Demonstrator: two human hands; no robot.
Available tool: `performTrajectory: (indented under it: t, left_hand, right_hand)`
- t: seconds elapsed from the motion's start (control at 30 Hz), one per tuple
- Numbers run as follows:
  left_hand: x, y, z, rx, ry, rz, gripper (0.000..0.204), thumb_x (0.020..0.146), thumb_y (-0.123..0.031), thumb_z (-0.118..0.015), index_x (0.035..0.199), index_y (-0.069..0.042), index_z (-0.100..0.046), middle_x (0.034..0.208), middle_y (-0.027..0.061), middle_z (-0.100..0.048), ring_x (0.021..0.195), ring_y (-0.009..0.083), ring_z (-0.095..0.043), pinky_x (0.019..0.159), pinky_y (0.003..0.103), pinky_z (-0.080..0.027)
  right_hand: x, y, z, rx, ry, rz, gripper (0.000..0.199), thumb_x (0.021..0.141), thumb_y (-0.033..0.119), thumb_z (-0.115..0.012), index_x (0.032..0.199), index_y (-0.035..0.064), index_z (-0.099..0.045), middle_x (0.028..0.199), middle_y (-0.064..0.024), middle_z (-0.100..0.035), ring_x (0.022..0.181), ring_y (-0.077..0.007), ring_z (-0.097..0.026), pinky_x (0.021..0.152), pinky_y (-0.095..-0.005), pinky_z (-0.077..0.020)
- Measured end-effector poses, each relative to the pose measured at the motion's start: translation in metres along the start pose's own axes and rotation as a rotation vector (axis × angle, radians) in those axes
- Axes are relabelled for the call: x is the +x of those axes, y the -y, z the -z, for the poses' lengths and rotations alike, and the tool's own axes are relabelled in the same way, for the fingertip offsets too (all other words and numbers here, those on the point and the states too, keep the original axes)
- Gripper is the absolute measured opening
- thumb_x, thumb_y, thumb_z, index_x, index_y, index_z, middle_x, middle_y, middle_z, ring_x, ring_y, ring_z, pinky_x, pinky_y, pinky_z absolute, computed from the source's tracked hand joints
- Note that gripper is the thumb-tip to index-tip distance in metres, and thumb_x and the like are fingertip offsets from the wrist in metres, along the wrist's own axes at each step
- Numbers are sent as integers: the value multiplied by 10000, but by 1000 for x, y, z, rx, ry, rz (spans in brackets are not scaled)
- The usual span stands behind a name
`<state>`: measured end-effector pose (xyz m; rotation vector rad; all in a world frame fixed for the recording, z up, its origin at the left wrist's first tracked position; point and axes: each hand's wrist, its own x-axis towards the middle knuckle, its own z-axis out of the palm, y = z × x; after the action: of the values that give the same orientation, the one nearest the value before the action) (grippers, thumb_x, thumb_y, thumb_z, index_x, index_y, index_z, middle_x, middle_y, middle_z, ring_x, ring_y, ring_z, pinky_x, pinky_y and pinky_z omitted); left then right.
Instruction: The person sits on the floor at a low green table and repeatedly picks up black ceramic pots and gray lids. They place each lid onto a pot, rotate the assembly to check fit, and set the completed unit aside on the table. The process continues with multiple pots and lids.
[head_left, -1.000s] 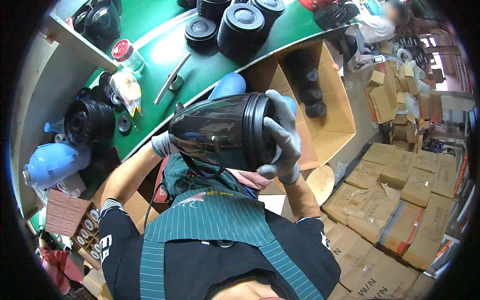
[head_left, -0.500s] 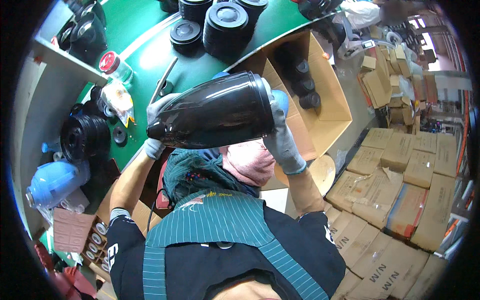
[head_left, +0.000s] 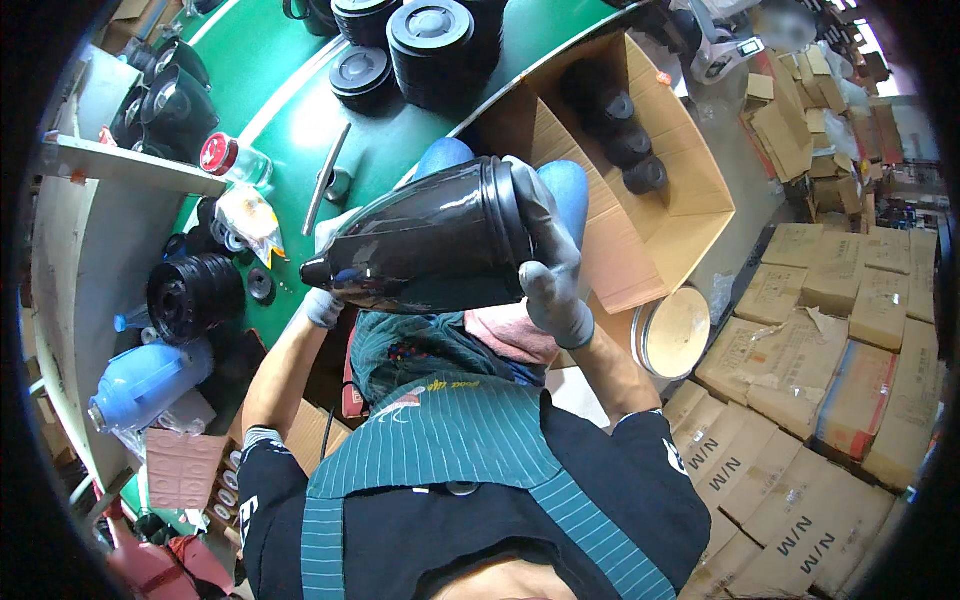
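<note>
A glossy black, bullet-shaped plastic housing [head_left: 410, 240] lies nearly level above my lap, its narrow nozzle end toward the left. My left hand [head_left: 323, 306], in a grey glove, holds it near that narrow end; most of those fingers are hidden behind and beneath the housing. At the wide right end, my right hand [head_left: 550, 255], gloved too, is wrapped round the ridged rim with its thumb on the near side. Beyond the left hand, a metal rod [head_left: 326, 180] on a small stand rises from the green table.
Black round lids [head_left: 431, 30] stand stacked on the green table [head_left: 290, 120]. A red-lidded jar [head_left: 240, 160] and black discs [head_left: 195, 297] are at left. On the right, an open carton [head_left: 690, 215] holds black parts, beside a round stool [head_left: 672, 333] and stacked cartons [head_left: 770, 390].
My right hand has shifted its grip, its fingers now reaching over the wide end's rim. The housing sits slightly lower in view, and the whole view has shifted.
</note>
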<state>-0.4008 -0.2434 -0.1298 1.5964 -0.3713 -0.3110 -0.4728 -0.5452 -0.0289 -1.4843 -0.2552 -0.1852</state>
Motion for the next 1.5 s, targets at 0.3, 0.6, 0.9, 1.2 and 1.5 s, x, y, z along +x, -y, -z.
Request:
performTrajectory:
  t: [0.3,0.6,0.9,1.2,1.5]
  left_hand:
    - [15,-76,-46,2,301,-15,354,904,-162,-756,1209,16,-780,1124,164,-800,1020,294,-780,929,399,-609]
    - [32,-107,9,694,-156,-523,400,864,-174,-773,1216,17,-777,1136,190,-785,1056,344,-780,956,397,-605]
    - [3,12,30,221,-184,-182,406,913,-194,-784,1272,-6,-761,1152,113,-787,1036,262,-763,963,380,-607]
    - [-20,40,45,-101,-214,26,339,951,-178,-790,1254,-26,-768,1178,102,-782,1054,208,-738,930,347,-592]
    - [15,-90,45,734,-124,-705,448,827,-226,-766,1235,-42,-785,1043,161,-781,941,334,-790,833,410,-628]
  right_hand:
    - [16,32,28,-429,271,374,1019,720,606,-927,1534,72,-626,1645,-343,-394,1507,-533,-435,1245,-551,-352]
    - [10,18,40,75,160,-360,778,1198,512,-346,1698,-75,-249,1719,-157,-404,1577,-253,-382,1310,-396,-267]
    - [32,3,1,159,165,-33,1211,949,767,-651,1758,24,-141,1799,-228,-215,1652,-361,-270,1330,-447,-219]
    - [37,4,11,-478,353,117,1011,1084,689,-435,1745,-11,-130,1763,-286,-232,1639,-409,-269,1330,-447,-212]
    - [25,-2,8,-456,360,-271,722,1203,453,-267,1727,-32,-159,1704,-207,-380,1584,-319,-370,1319,-399,-262]
